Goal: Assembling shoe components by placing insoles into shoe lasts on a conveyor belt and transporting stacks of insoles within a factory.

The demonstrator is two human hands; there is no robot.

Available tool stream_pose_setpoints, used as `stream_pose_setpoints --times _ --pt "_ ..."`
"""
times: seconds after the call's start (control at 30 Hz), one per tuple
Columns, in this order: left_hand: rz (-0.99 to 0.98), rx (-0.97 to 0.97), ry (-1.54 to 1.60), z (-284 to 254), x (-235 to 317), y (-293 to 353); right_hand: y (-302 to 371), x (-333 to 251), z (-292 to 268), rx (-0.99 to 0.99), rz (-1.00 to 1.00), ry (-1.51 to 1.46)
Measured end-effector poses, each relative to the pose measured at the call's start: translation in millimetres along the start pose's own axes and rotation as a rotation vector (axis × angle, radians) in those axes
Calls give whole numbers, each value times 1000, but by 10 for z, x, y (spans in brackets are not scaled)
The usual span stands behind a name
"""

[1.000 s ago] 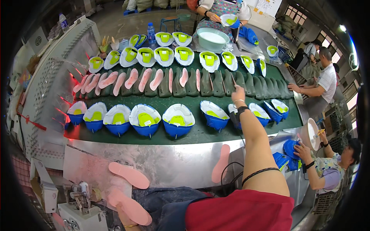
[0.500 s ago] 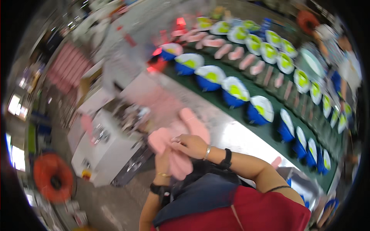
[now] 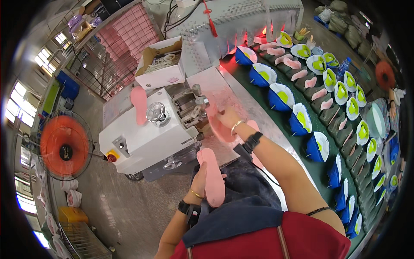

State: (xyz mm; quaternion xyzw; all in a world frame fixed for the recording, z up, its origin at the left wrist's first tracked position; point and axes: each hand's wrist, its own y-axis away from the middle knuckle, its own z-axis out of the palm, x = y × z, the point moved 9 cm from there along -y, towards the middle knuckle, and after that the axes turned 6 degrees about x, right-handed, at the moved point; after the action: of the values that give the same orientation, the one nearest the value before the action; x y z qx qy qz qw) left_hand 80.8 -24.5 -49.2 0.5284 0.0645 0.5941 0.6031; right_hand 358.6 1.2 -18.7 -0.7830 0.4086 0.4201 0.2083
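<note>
My left hand [image 3: 200, 179] is closed around a small stack of pink insoles [image 3: 213, 181], held upright in front of my body. My right hand [image 3: 229, 117], out over the metal table, grips a single pink insole [image 3: 221, 126]. That insole is blurred and lies right beside the rollers of a white machine [image 3: 148, 134]; whether it touches them I cannot tell. One more pink insole [image 3: 139, 105] rests on top of the machine near its round dial. Partly hidden by my right forearm, another insole [image 3: 257, 160] lies on the table.
A green conveyor [image 3: 282, 113] on the right carries rows of blue and white shoe uppers [image 3: 300, 118] and pink insoles. Behind the machine stands an open white box [image 3: 161, 77]. An orange fan [image 3: 64, 146] is on the left. At far right a person's hand [image 3: 392, 110] shows.
My hands were together on the insoles; now they are apart. My right hand has carried one insole forward to the machine, while the left keeps the stack. The view has turned and sharpened.
</note>
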Motion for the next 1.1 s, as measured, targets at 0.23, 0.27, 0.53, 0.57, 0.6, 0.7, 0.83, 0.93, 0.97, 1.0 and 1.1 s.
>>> stream_pose_setpoints --times 0.23,0.27,0.53,0.57,0.6,0.7,0.83,0.93,0.97,1.0,1.1 --pt "85 5 -6 -358 -13 -166 13 -22 -104 23 -29 34" --pt "97 53 -15 -432 -17 -195 49 -77 -176 21 -27 36" --pt "61 68 58 -400 39 -7 -345 127 0 48 56 84" --pt "62 36 83 -377 46 49 -396 121 96 53 57 75" --pt "63 38 73 -418 42 60 -444 108 119 144 57 21" --pt "114 125 42 -710 35 112 -475 -13 196 154 120 -189" --pt "102 73 15 -364 77 144 -562 585 -254 390 188 -359" --pt "370 72 -557 -260 261 91 -146 976 -1037 489 240 -689" --pt "665 36 -1106 -110 322 63 126 1106 -1479 550 247 -717" --pt "988 64 -1186 -222 310 -15 380 1226 -1914 617 242 -743" --pt "1304 -137 -1348 -43 159 -176 1293 2060 -3143 892 351 -558"
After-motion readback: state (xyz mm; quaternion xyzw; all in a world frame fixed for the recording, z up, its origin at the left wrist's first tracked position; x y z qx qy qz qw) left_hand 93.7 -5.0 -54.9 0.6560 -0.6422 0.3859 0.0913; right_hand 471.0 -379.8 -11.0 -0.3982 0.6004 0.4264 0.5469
